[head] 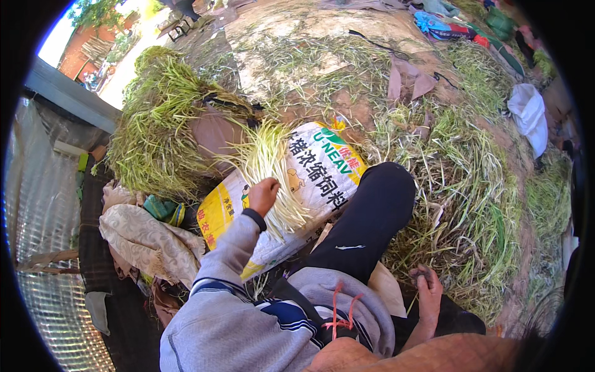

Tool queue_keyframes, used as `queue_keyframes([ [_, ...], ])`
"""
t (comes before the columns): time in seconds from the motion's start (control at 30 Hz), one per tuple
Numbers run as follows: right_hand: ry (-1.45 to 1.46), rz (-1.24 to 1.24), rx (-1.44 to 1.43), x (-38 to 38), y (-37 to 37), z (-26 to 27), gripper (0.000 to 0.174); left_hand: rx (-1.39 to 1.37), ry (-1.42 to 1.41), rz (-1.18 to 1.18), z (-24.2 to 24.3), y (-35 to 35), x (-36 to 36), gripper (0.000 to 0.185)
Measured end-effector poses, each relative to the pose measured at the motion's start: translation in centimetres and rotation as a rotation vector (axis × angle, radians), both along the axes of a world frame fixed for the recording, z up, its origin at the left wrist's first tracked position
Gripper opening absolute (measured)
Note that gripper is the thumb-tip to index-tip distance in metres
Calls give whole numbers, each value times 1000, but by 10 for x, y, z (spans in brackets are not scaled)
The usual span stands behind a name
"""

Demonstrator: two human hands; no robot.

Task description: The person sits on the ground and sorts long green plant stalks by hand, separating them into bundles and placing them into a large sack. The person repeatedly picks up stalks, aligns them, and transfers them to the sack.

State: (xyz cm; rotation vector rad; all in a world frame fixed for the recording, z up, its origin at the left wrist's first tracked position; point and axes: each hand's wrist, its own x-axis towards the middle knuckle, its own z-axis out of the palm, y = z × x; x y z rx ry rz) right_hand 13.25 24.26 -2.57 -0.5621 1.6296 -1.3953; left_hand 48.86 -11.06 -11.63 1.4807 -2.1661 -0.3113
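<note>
My left hand (264, 196), in a grey sleeve with a dark cuff, is closed around part of a bundle of long pale green-white plant stems (279, 172). The bundle lies spread across a white and yellow printed woven feed sack (320, 158) in front of me. My right hand (426, 284) is held low at the right, beside my dark-trousered leg, its soiled fingers curled against the thumb with nothing clearly visible between them. A tall heap of green stems (162, 125) stands beyond the sack at the left.
Loose stems and trimmings (455, 200) cover the ground at the right. A patterned cloth (144, 237) lies left of the sack. A white sack (529, 114) lies at the far right. Plastic sheeting (42, 186) hangs at the left; pinkish-brown fabric (404, 74) lies ahead.
</note>
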Motion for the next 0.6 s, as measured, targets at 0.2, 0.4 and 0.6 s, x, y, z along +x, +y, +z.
queue_keyframes([
  [0.2,-63,1,-35,4,3,-7,24,102,-324,74,-20,-48,6,19],
  [0.4,-41,-33,-31,5,9,-13,25,113,-58,99,-10,-26,20,15],
  [0.6,7,-51,-124,18,-4,4,24,432,-109,-237,9,99,38,17],
])
